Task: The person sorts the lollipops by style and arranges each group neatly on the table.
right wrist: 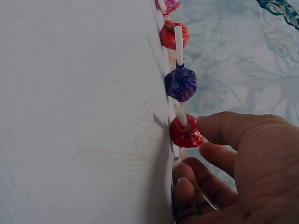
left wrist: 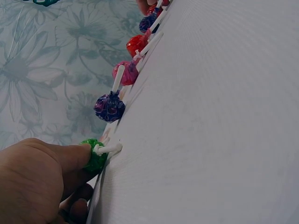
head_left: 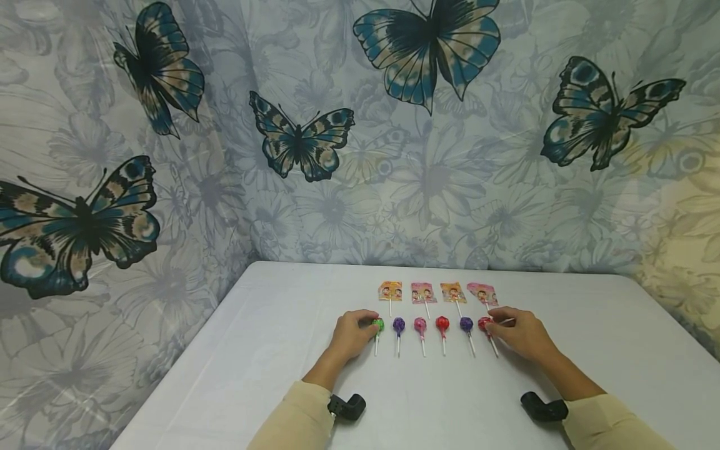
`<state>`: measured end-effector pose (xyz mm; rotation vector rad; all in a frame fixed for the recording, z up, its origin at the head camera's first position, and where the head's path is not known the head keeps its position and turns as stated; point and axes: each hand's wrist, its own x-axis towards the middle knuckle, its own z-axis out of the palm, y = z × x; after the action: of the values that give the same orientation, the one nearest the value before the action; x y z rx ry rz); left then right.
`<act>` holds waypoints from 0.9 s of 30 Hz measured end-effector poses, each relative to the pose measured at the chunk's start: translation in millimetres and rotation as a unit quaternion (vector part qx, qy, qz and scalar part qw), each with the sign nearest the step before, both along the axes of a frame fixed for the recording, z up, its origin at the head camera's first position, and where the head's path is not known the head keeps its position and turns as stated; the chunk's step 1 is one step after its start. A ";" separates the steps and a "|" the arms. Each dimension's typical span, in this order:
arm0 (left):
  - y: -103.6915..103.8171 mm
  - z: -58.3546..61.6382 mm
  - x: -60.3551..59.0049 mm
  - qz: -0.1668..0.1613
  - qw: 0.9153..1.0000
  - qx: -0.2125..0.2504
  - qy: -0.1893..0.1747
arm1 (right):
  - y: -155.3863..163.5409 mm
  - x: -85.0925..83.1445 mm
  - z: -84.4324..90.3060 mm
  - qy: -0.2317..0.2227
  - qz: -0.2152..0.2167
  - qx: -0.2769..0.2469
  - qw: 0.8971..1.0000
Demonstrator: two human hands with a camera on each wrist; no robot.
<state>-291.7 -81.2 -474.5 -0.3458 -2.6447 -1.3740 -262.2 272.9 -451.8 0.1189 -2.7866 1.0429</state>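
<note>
Spanning the white cloth-covered table (head_left: 590, 350), a row of six wrapped lollipops is engaged at both ends: left hand (head_left: 351, 335) pinches the green-wrapped lollipop (head_left: 379, 324), right hand (head_left: 520, 333) the end red-wrapped lollipop (head_left: 484, 323); lifting both cleanly likely comes next.

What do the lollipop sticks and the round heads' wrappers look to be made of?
Sticks: matte white, stiff and straight, likely rolled paper or plastic; cannot tell which. Head wrappers, as on the purple lollipop: thin shiny film, probably plastic or foil, crinkled and twisted at the stick.
</note>
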 end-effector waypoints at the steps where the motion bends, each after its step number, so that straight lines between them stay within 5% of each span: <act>1: -0.2 0.1 0.0 0.000 1.000 0.000 0.000 | -0.1 0.1 0.3 -0.001 0.000 0.000 1.000; 27: -2.4 -2.1 -1.7 -0.002 1.000 0.019 0.003 | 2.4 12.4 6.6 -0.011 -0.016 -0.008 1.000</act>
<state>-293.4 -83.6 -476.7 -0.3507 -2.6100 -1.4197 -249.7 275.3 -445.2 0.0625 -2.7889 1.0647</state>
